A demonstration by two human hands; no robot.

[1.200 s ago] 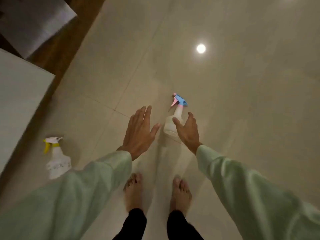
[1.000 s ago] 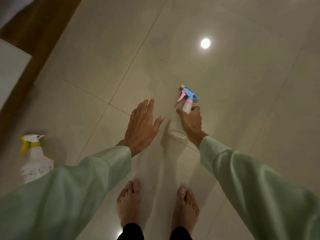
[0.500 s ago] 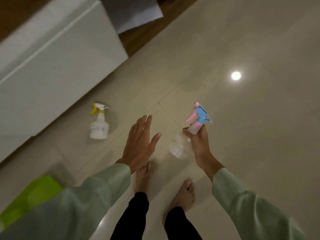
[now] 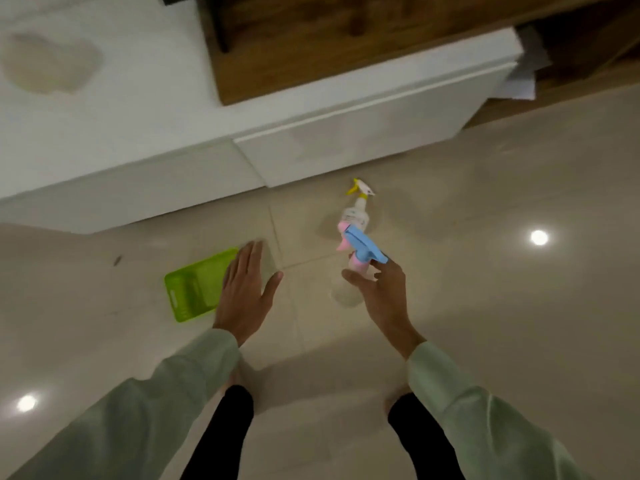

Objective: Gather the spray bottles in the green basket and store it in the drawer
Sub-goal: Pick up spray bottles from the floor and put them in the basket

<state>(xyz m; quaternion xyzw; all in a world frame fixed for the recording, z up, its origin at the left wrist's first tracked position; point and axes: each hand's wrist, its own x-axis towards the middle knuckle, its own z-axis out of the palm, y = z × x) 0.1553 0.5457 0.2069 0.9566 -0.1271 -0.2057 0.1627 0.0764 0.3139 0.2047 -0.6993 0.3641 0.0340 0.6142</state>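
Observation:
My right hand (image 4: 382, 292) grips the neck of a clear spray bottle with a blue and pink trigger head (image 4: 362, 245), held off the floor. My left hand (image 4: 244, 289) is flat and spread, holding nothing, partly covering the right side of the green basket (image 4: 192, 289) that lies on the floor. A second spray bottle with a yellow and white head (image 4: 356, 211) stands on the floor beyond my right hand, near the white cabinet. The basket's inside looks bare where visible.
A low white cabinet with drawer fronts (image 4: 346, 143) runs along the far side, with a wooden surface (image 4: 329, 46) above it. Glossy beige floor tiles reflect ceiling lights. My legs stand at the bottom centre.
My right hand closed on the blue-headed bottle and lifted it off the floor. The view swung left, bringing the green basket and the cabinet into sight.

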